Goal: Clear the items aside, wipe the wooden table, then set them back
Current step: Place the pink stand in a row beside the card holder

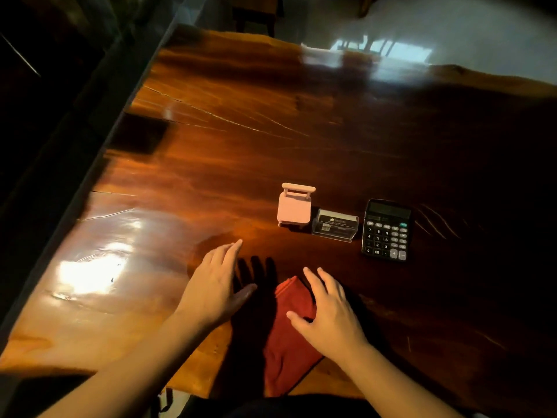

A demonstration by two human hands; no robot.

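Observation:
A folded red cloth (pixel 287 342) lies on the glossy wooden table (pixel 241 152) near its front edge. My right hand (pixel 327 315) hovers over or rests on the cloth's right side, fingers spread. My left hand (pixel 214 282) is open with its palm down, just left of the cloth, holding nothing. Beyond the hands stand three items in a row: a small pink chair-shaped stand (pixel 295 208), a clear card holder (pixel 336 226) with dark cards, and a black calculator (pixel 386 230).
The table's left edge runs diagonally beside a dark wall or glass panel (pixel 90 101). Bright reflections sit on the table at the left front and far back. A pale floor (pixel 452 31) and chair legs show beyond the far edge.

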